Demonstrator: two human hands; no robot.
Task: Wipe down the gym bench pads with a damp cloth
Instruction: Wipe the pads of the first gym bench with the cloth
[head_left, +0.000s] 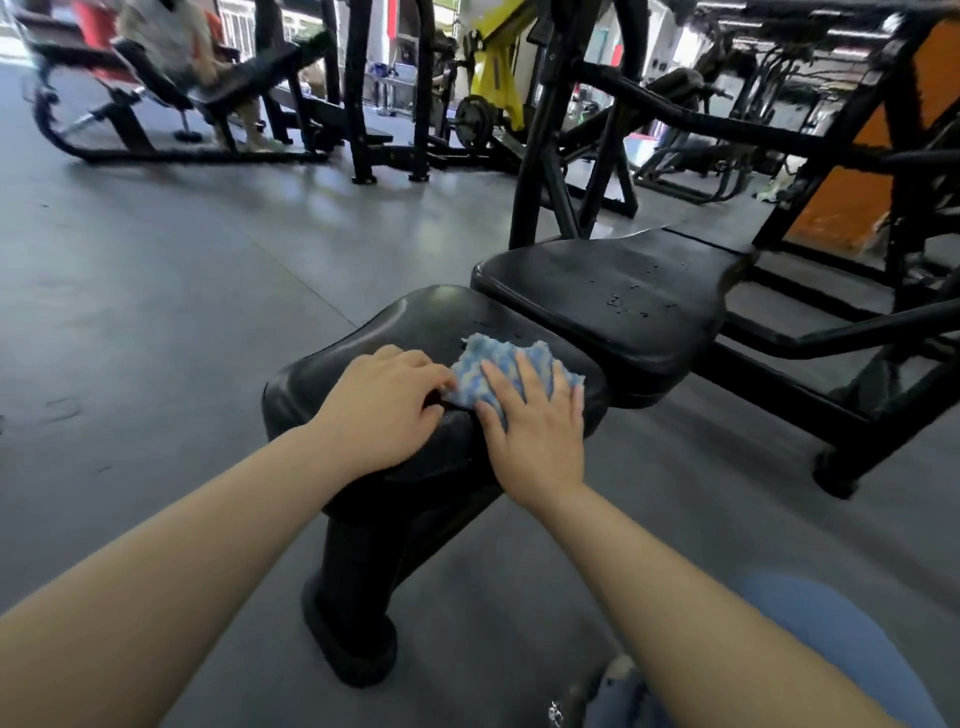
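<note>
Wiping is under way on the near seat pad (395, 332), by my reading: the long back pad (613, 296) beyond it carries scattered droplets and looks not yet gone over, so the job seems no more than partly done. Both pads sit on the black bench frame (810, 374), with the grey gym floor (156, 291) all around and other machines well apart in the background.

On the seat pad's far right part lies the blue-and-white cloth (478, 364), partly bunched, touching the vinyl. The right hand (535, 421) lies flat on top of it, its fingers (524, 379) spread fairly wide and pressing the cloth down rather than pinching it. The left hand (384, 410) rests on the pad just beside the cloth; its fingers (421, 366) are curled loosely, the tips at the cloth's left edge, though whether they grip that edge I cannot tell.

The next move probably calls for a steady downward press from the right palm while sweeping across the seat, the left hand bracing or smoothing the cloth, then a shift forward to the wet back pad.
</note>
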